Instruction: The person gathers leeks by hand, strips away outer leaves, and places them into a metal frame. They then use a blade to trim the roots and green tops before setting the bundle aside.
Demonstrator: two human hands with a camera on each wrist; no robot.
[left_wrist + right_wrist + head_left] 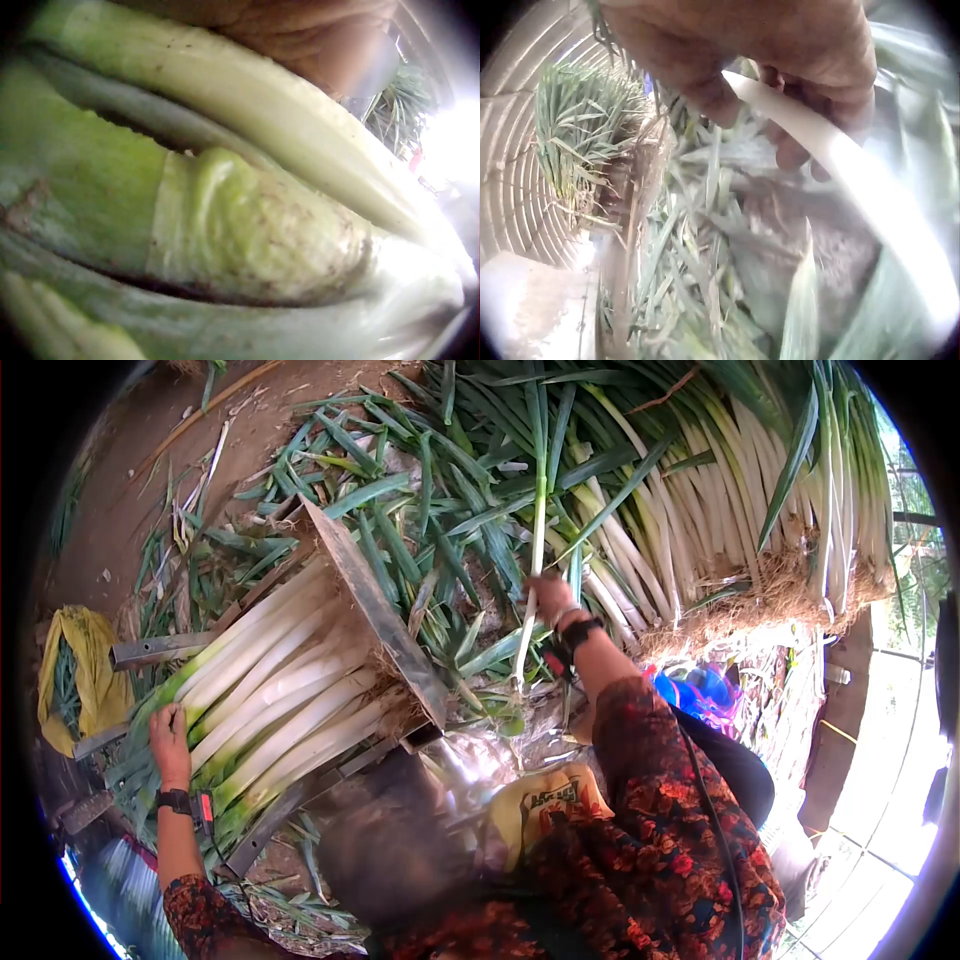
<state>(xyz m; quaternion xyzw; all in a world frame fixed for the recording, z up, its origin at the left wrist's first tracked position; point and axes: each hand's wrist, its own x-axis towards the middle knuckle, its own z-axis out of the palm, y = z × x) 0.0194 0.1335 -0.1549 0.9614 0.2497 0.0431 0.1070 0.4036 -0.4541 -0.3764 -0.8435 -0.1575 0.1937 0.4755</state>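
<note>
My right hand (552, 600) grips a single leek (539, 510) around its white shaft, with the green leaves pointing away from me and the root end toward me. In the right wrist view, the fingers (840, 97) curl about the pale shaft. My left hand (170, 745) rests on the bundle of leeks (290, 670) lying in a metal frame (375, 610), at the point where white turns to green. Close up in the left wrist view, thick leek stalks (247, 217) lie just under the palm. The bundle's roots meet the frame's upright plate.
A large heap of leeks (700, 510) lies at the back right, roots toward me. Cut green leaves (440, 530) litter the ground behind the frame. A yellow sack (85, 670) stands at the left, and blue plastic (700, 690) lies by the right arm.
</note>
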